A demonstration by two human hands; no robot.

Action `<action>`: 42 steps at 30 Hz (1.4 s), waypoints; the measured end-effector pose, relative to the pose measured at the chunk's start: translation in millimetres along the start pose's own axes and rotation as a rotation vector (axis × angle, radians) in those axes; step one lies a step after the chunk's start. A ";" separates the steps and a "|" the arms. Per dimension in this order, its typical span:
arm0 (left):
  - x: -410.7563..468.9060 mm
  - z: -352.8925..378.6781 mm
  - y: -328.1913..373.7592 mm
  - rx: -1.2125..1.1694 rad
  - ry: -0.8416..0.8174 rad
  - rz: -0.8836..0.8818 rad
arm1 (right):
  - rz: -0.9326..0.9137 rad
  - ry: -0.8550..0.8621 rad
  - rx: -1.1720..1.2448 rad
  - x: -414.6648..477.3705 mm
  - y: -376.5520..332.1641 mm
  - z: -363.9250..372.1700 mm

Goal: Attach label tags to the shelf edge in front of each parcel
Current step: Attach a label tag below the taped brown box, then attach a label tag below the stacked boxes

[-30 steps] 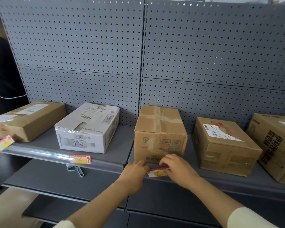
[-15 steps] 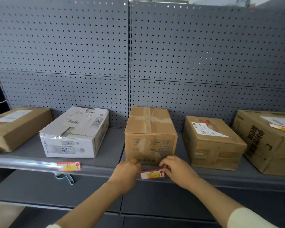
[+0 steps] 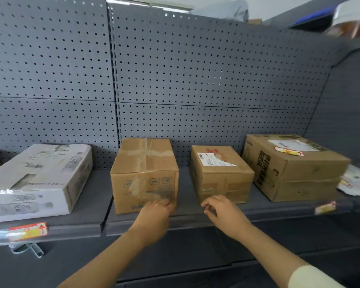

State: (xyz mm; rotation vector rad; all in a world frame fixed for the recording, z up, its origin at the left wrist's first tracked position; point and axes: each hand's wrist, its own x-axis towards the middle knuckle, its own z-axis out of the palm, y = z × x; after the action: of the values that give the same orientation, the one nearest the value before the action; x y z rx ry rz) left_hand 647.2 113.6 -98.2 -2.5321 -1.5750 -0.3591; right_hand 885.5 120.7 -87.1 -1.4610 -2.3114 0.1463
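The middle brown parcel (image 3: pixel 144 175) stands on the grey shelf (image 3: pixel 195 220). My left hand (image 3: pixel 154 215) lies over its lower front edge and the shelf lip, back towards me; what is under it is hidden. My right hand (image 3: pixel 223 212) hovers in front of the smaller brown parcel (image 3: pixel 220 173), fingers curled apart and holding nothing. A red and yellow tag (image 3: pixel 27 231) sits on the shelf edge before the white parcel (image 3: pixel 37 181). Another tag (image 3: pixel 325 207) is on the edge before the large right parcel (image 3: pixel 293 167). No tag shows between my hands.
Loose tags (image 3: pixel 289 151) lie on top of the large right parcel. White packets (image 3: pixel 355 182) lie at the far right of the shelf. A grey pegboard wall (image 3: pixel 175 80) backs the shelf. A metal bracket (image 3: pixel 27 249) hangs under the left shelf edge.
The view has swung to the right. Both hands have lifted off the shelf edge and spread apart, and the tag that they held there is no longer in sight.
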 end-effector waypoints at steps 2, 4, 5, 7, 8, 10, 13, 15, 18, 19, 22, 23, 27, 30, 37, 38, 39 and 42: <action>12.0 2.7 22.3 0.007 -0.017 0.036 | 0.050 0.017 -0.004 -16.1 24.1 -11.9; 24.8 5.3 44.9 0.034 -0.029 0.066 | 0.100 0.034 0.000 -31.2 50.7 -23.2; 31.8 6.6 56.2 0.045 -0.032 0.070 | 0.124 0.035 -0.002 -38.2 64.0 -29.5; 47.1 9.6 78.9 0.057 -0.035 0.062 | 0.164 0.027 0.004 -51.7 92.6 -41.1; 54.4 12.0 91.5 0.062 -0.033 0.055 | 0.174 0.021 0.001 -58.3 108.9 -46.3; 67.7 18.9 117.9 0.058 -0.038 0.035 | 0.187 0.004 -0.011 -72.2 141.9 -55.9; 85.6 34.0 155.9 0.043 -0.065 0.000 | 0.206 0.017 0.014 -91.7 191.3 -70.7; 94.0 40.8 177.9 0.032 -0.076 -0.023 | 0.230 0.017 0.021 -105.4 219.7 -81.4; 104.4 53.1 205.2 -0.009 -0.119 -0.030 | 0.287 -0.015 0.007 -126.0 258.4 -93.6; 108.1 56.7 212.9 -0.023 -0.136 -0.034 | 0.306 -0.023 -0.004 -132.2 270.2 -96.5; 115.6 63.5 228.7 -0.030 -0.177 -0.038 | 0.349 -0.030 -0.067 -145.8 302.1 -106.2; 117.1 65.3 230.6 -0.022 -0.184 -0.034 | 0.364 -0.026 -0.103 -148.8 312.2 -111.5; 122.6 64.0 224.9 -0.005 -0.181 -0.049 | 0.429 -0.015 -0.263 -147.9 351.0 -141.4; 125.9 64.4 220.0 -0.016 -0.181 -0.069 | 0.448 -0.011 -0.326 -136.0 376.2 -159.8; 120.9 64.9 211.7 -0.004 -0.239 -0.112 | 0.393 -0.094 -0.403 -107.8 392.1 -144.8; 120.0 64.7 209.9 -0.003 -0.248 -0.119 | 0.396 -0.110 -0.407 -104.7 391.8 -141.4; 119.2 65.0 208.0 -0.004 -0.253 -0.128 | 0.401 -0.125 -0.411 -102.2 391.5 -137.8; 119.2 66.6 205.6 0.004 -0.246 -0.137 | 0.414 -0.119 -0.418 -98.7 392.3 -131.6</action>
State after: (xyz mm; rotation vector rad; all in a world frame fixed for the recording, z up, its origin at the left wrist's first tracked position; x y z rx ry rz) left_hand 890.6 141.5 -128.0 -2.5534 -1.8379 -0.0591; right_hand 1304.0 192.9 -110.2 -2.1849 -2.1838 -0.1502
